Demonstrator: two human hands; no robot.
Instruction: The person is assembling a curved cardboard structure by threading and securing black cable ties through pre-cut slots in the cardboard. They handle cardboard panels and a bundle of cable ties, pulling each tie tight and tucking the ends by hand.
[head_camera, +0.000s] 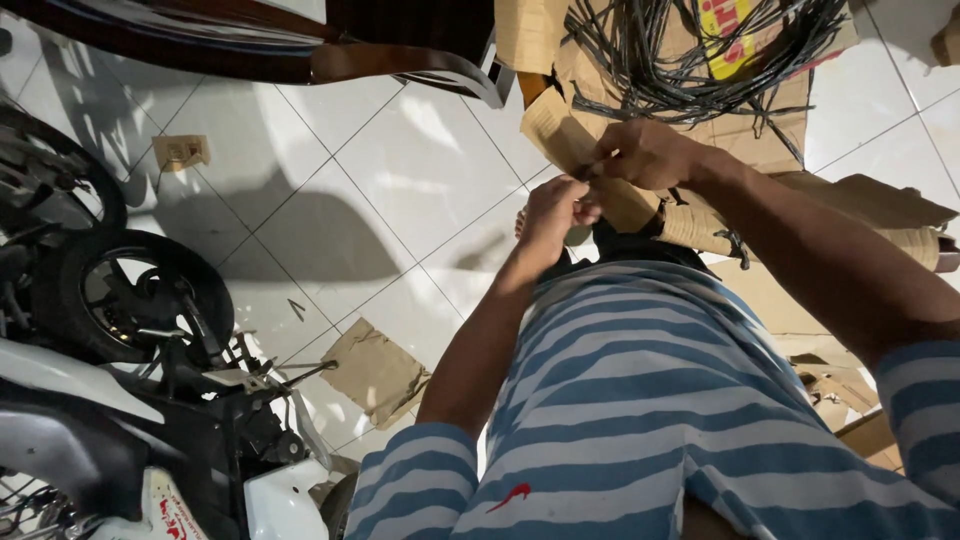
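My left hand and my right hand meet in front of my striped blue shirt. Both pinch a small dark thin piece, likely a wire end, between their fingertips. Beyond my hands lies a tangled heap of dark wires on flattened brown cardboard. What exactly the fingers hold is too small to make out.
A motorcycle with a black wheel stands at the left on the white tiled floor. Cardboard scraps lie on the tiles. Dark furniture spans the top. More cardboard lies at right.
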